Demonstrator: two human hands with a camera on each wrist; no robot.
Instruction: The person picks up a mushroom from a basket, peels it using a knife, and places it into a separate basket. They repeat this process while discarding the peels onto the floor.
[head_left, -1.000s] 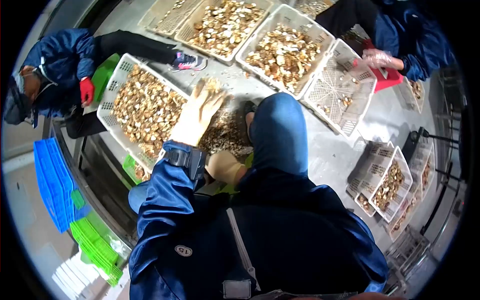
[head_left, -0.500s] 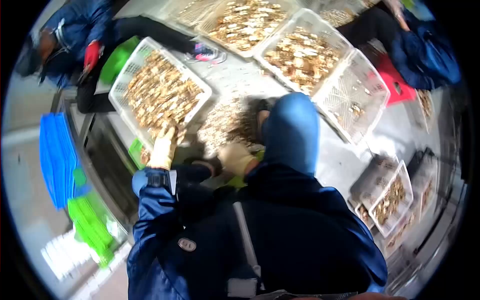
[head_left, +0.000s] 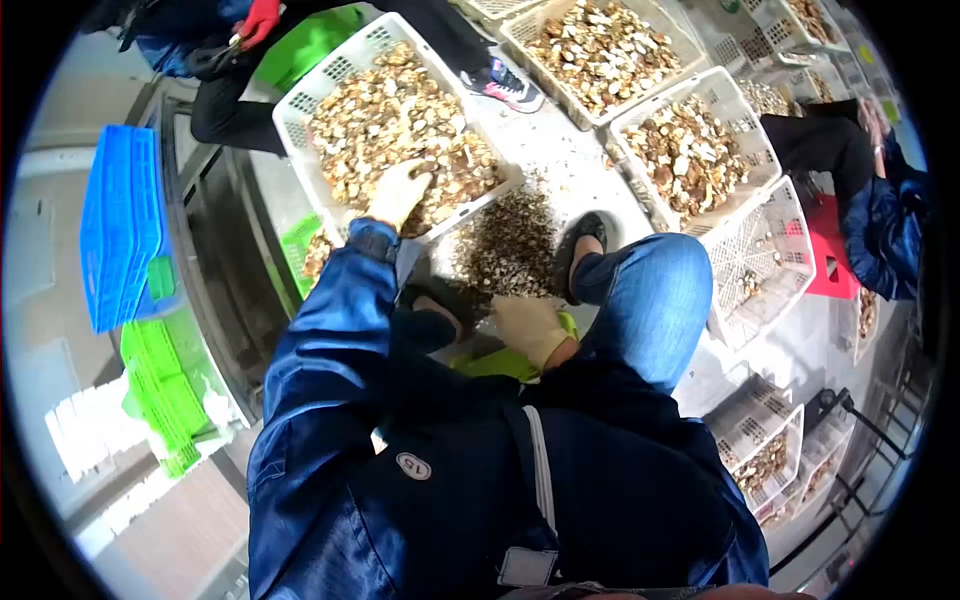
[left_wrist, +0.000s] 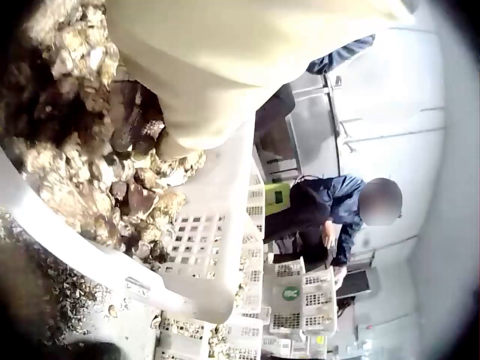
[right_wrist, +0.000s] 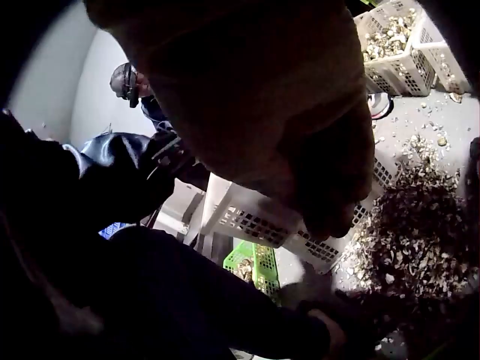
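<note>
A white perforated crate (head_left: 300,135) full of brown and cream mushrooms (head_left: 365,120) stands ahead on my left. My left hand (head_left: 398,193), in a pale glove, reaches over its near rim into the mushrooms. In the left wrist view its glove (left_wrist: 202,67) lies right against brown caps, and the fingertips are hidden. My right hand (head_left: 530,328), also gloved, hangs low between my knees, close to a heap of small dark and pale scraps (head_left: 512,240) on the floor. The right wrist view shows this glove (right_wrist: 262,112) in shadow with bent fingers; I cannot tell whether it holds anything.
More white crates of mushrooms (head_left: 690,150) stand ahead and to the right, one (head_left: 765,265) with few pieces. Blue crates (head_left: 122,225) and green baskets (head_left: 165,390) are stacked at the left. Other people sit nearby, one beside a red stool (head_left: 830,245). My shoe (head_left: 583,240) borders the scraps.
My left hand has moved from above the floor heap into the crate's near side, then farther in among the mushrooms. My right hand stays low between my knees. The head view has swung left.
</note>
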